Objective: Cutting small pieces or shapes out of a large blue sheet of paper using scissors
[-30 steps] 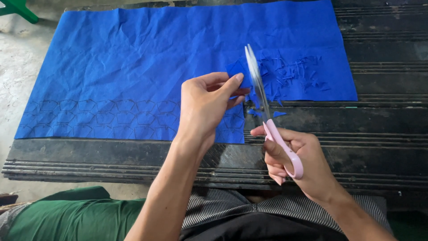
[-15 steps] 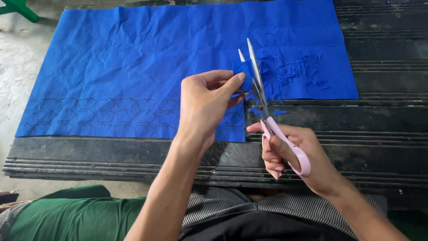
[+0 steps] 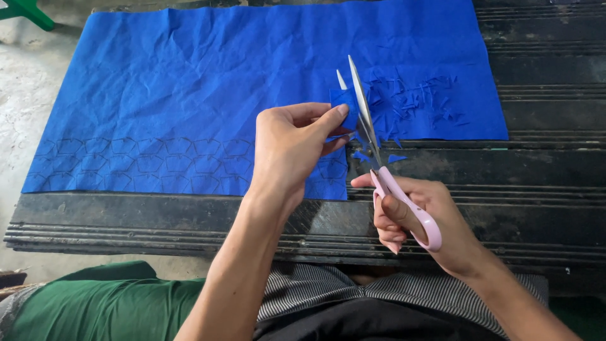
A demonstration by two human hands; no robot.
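My left hand (image 3: 291, 146) pinches a small blue cloth piece (image 3: 344, 102) between thumb and fingers. My right hand (image 3: 416, 221) grips pink-handled scissors (image 3: 379, 151), whose metal blades are parted around that piece and point away from me. Below both hands lies a large blue cloth sheet (image 3: 208, 95) spread on a dark ridged table (image 3: 543, 170). A band of drawn pentagon outlines (image 3: 145, 165) runs along the sheet's near edge. Several small blue scraps (image 3: 416, 95) lie on the sheet's right part, just beyond the scissor tips.
A green stool leg (image 3: 26, 11) shows at the top left over a pale concrete floor (image 3: 19, 95). My lap, in green and striped cloth (image 3: 126, 309), sits under the table's near edge.
The scissor blades have opened wider around the small blue piece. My right hand has shifted slightly lower and to the right. My left hand holds almost the same place.
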